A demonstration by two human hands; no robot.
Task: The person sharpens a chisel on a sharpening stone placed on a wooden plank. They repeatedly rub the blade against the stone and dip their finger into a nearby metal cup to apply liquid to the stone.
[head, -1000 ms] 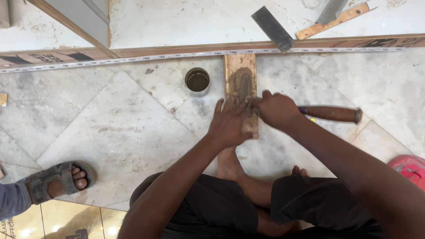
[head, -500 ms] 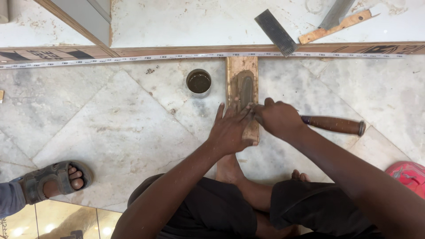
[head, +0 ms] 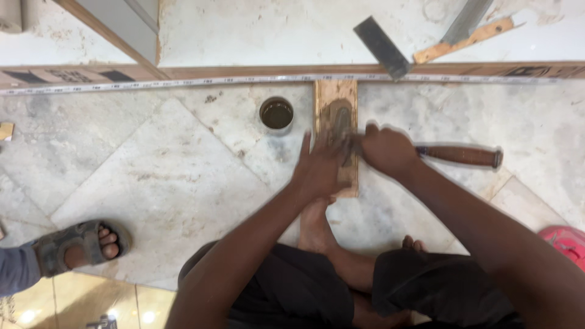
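Observation:
A narrow wooden block [head: 335, 97] with a dark sharpening stone set in it lies on the marble floor, its far end against a long tape measure [head: 152, 82]. My right hand [head: 387, 149] grips a chisel whose brown wooden handle [head: 460, 155] sticks out to the right; the blade is hidden under my fingers on the stone. My left hand [head: 320, 167] lies flat with fingers spread, pressing down on the blade and block beside the right hand.
A small round tin [head: 276, 114] of dark liquid stands left of the block. A try square [head: 426, 42] lies beyond the tape. Another person's sandalled foot [head: 79, 244] is at the lower left. A red object [head: 567, 240] shows at the right edge.
Both hands with the chisel have slid back and forth slightly along the stone; the handle sits a little farther right than a second ago.

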